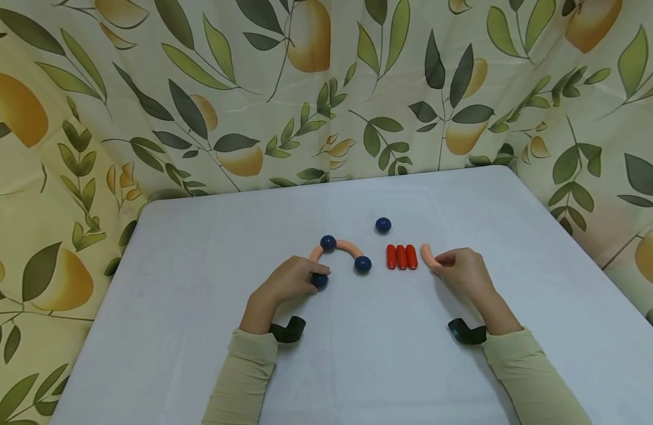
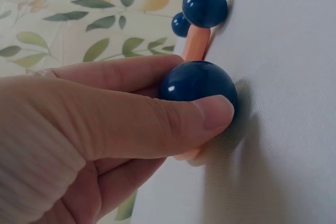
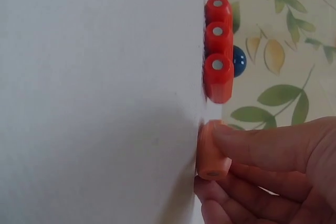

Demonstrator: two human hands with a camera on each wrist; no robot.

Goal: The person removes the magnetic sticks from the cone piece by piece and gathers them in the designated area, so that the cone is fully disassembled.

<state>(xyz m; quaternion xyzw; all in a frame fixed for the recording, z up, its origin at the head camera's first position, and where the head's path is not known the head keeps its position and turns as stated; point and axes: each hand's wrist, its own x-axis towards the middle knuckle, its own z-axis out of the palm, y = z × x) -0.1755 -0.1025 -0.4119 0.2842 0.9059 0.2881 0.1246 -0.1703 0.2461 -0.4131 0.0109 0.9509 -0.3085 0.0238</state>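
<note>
My left hand (image 1: 290,278) pinches a dark blue ball (image 2: 197,80) between thumb and fingers, low on the white tabletop. From that ball a chain runs away from me: a curved peach rod (image 1: 316,254), a second blue ball (image 1: 328,242), another curved peach rod (image 1: 350,248), then a third blue ball (image 1: 363,264). Over on the right, my right hand (image 1: 461,268) holds the near end of a loose curved peach rod (image 3: 213,150), which has a grey spot on its end. Fingers partly cover the first ball and its rod.
Three red rods (image 1: 402,257) lie side by side between the chain and my right hand, grey spots on their ends. Behind them sits a lone blue ball (image 1: 383,225). A leaf-and-fruit patterned curtain (image 1: 305,118) hangs behind the white table (image 1: 209,248).
</note>
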